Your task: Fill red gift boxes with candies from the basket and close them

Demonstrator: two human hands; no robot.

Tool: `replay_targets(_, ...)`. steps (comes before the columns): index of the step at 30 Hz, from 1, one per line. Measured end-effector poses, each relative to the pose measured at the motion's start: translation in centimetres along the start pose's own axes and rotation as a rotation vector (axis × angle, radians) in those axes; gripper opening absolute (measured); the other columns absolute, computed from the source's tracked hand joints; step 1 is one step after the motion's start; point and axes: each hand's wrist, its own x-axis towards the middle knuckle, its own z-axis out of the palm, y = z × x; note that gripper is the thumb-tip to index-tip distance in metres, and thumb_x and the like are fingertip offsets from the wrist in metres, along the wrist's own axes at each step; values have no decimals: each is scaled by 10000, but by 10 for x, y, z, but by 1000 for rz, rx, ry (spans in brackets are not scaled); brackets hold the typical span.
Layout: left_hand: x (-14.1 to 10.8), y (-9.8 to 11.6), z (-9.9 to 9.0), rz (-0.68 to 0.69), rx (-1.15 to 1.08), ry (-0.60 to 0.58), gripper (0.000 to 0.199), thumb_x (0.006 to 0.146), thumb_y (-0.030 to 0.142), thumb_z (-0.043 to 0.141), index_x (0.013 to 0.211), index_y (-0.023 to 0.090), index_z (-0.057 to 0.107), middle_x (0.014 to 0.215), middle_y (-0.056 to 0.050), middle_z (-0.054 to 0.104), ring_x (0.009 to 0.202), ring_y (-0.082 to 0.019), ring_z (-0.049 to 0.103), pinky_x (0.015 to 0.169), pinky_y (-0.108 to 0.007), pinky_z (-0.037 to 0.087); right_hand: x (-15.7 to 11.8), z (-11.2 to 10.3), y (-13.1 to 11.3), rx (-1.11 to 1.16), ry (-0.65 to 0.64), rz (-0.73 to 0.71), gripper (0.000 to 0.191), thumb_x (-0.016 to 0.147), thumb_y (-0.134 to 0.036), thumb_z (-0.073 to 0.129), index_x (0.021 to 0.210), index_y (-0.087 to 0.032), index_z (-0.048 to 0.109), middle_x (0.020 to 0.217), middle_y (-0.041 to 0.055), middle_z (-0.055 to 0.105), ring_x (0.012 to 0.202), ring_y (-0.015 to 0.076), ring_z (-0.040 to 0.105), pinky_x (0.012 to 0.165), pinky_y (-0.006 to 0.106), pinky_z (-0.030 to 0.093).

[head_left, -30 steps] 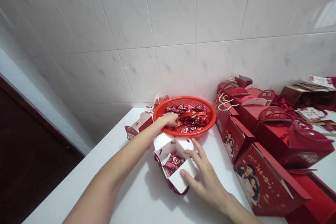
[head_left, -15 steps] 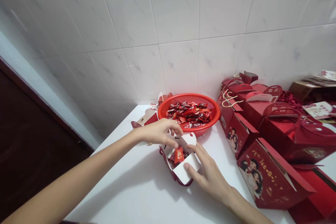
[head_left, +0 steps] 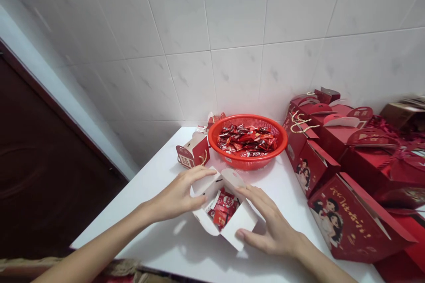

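An open box (head_left: 239,225) with white inner flaps stands on the white table, with red wrapped sweets (head_left: 226,205) inside. At its left side is my left hand (head_left: 181,192), thumb and fingers apart around a raised flap. My right hand (head_left: 265,221) touches the right flap, fingers on its upper edge and thumb low on its face; the flap lies between them. Behind the box, a red plastic basket (head_left: 247,161) holds many wrapped sweets. A small red box (head_left: 195,150) with a cord handle sits left of the basket.
Several red boxes with handles (head_left: 368,159) crowd the right side, some printed with a couple. A tiled wall (head_left: 232,17) rises behind the table (head_left: 159,154). At the left is a dark brown door-like panel (head_left: 43,163). Cardboard edges show at the bottom left.
My left hand has moved from above the box's contents to its left side. The box's flaps are spread wider, and the small red box beside the basket is now uncovered. The view has shifted slightly.
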Motion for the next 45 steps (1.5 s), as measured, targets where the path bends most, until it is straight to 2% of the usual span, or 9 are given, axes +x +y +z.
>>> replay_targets(6, -1, 2, 10, 94, -104, 317, 420, 850, 220, 612, 1265, 181, 663, 1229, -96, 682, 1120, -257, 650, 961, -364, 532, -2, -6, 6, 10, -27, -38, 951, 866, -694, 576, 1595, -225, 183, 1564, 157, 394, 1428, 320, 412, 1154, 448, 377)
replay_targets(11, 0, -9, 16, 85, -193, 390, 385, 875, 226, 623, 1254, 192, 683, 1256, -93, 675, 1160, -249, 637, 1040, -380, 493, -1, -2, 5, -55, -53, -51, 928, 889, -507, 653, 1607, -187, 161, 1574, 168, 379, 1439, 305, 406, 1150, 412, 397)
replay_targets(15, -2, -9, 21, 46, -263, 342, 450, 842, 273, 698, 1283, 188, 669, 1324, -118, 641, 1217, -286, 606, 1058, -408, 483, 1, 3, 6, -89, 120, -46, 743, 929, -293, 641, 1577, -244, 281, 1513, 125, 486, 1365, 264, 511, 1087, 361, 475)
replay_targets(22, -7, 4, 26, 156, -253, 43, 666, 835, 353, 755, 1448, 281, 507, 1488, -89, 517, 1348, -304, 493, 1109, -465, 431, 3, 5, 7, -73, 384, 97, 547, 935, -266, 663, 1451, -302, 487, 1365, 71, 634, 1223, 235, 627, 1017, 345, 535)
replay_targets(27, -8, 2, 31, 178, -243, -62, 805, 810, 429, 779, 1510, 307, 402, 1473, -95, 528, 1315, -310, 513, 1111, -497, 411, 5, 7, 4, -28, 371, 257, 505, 937, -320, 652, 1415, -283, 492, 1330, 81, 651, 1063, 218, 691, 872, 313, 591)
replay_targets(31, -6, 1, 34, 172, -194, -77, 510, 899, 419, 690, 1369, 263, 569, 1355, -90, 618, 1232, -280, 557, 1071, -459, 435, 6, 7, 4, -10, 372, 260, 590, 930, -309, 662, 1469, -271, 423, 1340, 99, 638, 1115, 230, 665, 877, 324, 580)
replay_targets(36, 0, -1, 41, 130, -228, 29, 360, 951, 373, 617, 1288, 247, 616, 1238, -81, 661, 1108, -243, 605, 972, -393, 496, 8, 7, 4, 22, 293, 114, 258, 944, -268, 643, 1201, -271, 672, 1120, 72, 735, 984, 213, 700, 839, 323, 580)
replay_targets(40, 2, -2, 45, 142, -211, 47, 459, 921, 351, 645, 1362, 260, 560, 1357, -106, 575, 1202, -261, 564, 982, -406, 508, 8, 7, 1, 16, 249, 106, 238, 978, -285, 577, 1170, -254, 714, 1209, 103, 703, 1088, 237, 685, 905, 357, 574)
replay_targets(45, 0, -3, 46, 139, -85, -51, 386, 977, 334, 541, 1349, 251, 601, 1572, -118, 383, 1405, -300, 420, 1148, -500, 368, 8, 6, -2, 28, 191, 114, 268, 986, -304, 552, 1210, -257, 692, 1294, 118, 659, 1171, 255, 656, 963, 392, 561)
